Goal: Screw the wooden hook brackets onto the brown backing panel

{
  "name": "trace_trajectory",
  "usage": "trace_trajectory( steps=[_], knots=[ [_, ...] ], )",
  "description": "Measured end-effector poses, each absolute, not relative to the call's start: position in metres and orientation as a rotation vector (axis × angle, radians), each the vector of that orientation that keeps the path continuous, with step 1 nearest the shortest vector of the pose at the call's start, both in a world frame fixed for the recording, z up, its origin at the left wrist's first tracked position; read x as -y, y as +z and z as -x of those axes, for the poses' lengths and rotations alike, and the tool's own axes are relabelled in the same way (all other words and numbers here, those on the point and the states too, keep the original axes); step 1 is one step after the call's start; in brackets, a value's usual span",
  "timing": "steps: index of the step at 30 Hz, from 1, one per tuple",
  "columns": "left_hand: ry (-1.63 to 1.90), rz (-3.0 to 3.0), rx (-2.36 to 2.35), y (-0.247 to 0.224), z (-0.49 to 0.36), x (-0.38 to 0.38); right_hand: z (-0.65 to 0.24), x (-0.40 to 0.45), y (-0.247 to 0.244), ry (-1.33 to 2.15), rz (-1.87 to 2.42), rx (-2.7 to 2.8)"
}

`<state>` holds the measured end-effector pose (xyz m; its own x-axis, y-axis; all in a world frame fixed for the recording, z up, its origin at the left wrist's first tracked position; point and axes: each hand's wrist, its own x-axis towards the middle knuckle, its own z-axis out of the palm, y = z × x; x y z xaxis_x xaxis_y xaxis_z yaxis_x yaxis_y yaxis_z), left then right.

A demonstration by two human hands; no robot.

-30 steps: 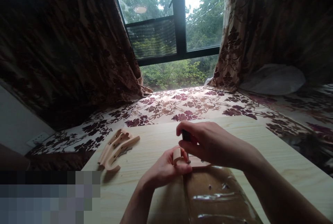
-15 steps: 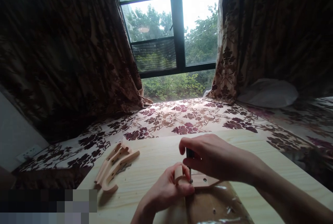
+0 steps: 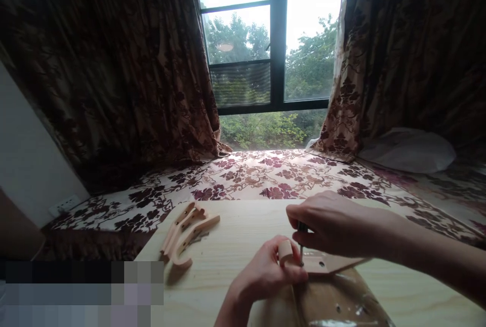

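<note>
My left hand point(image 3: 271, 269) is closed around the curled end of a wooden hook point(image 3: 317, 262) and presses it down on a brown, plastic-wrapped board point(image 3: 326, 299). Above it, my right hand point(image 3: 330, 226) grips the dark handle of a screwdriver point(image 3: 301, 241). The screwdriver stands upright, its thin shaft reaching down to the hook beside my left fingertips. A dark hole shows in the hook to the right of the shaft. My right palm and wrist cover part of the hook's far end.
Several more wooden hooks point(image 3: 190, 238) lie in a pile at the left of the pale wooden tabletop point(image 3: 228, 276), with small dark screws point(image 3: 199, 237) beside them. Behind the table spreads a floral cloth point(image 3: 266, 170). A white bag point(image 3: 410, 150) sits at the right by the curtain.
The whole view has shifted, so the table and both hands appear farther right. Both hands keep their hold on the hook and the screwdriver.
</note>
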<state>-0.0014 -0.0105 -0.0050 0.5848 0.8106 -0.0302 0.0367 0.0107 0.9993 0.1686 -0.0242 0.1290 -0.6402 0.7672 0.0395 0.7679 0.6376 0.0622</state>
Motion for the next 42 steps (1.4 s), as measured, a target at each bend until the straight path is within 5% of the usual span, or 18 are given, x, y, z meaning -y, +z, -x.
trace_trajectory(
  steps=[42],
  knots=[
    [0.692, -1.469, -0.765, -0.009, 0.002, 0.009, -0.181, 0.026, 0.125, -0.129, 1.239, 2.847]
  ],
)
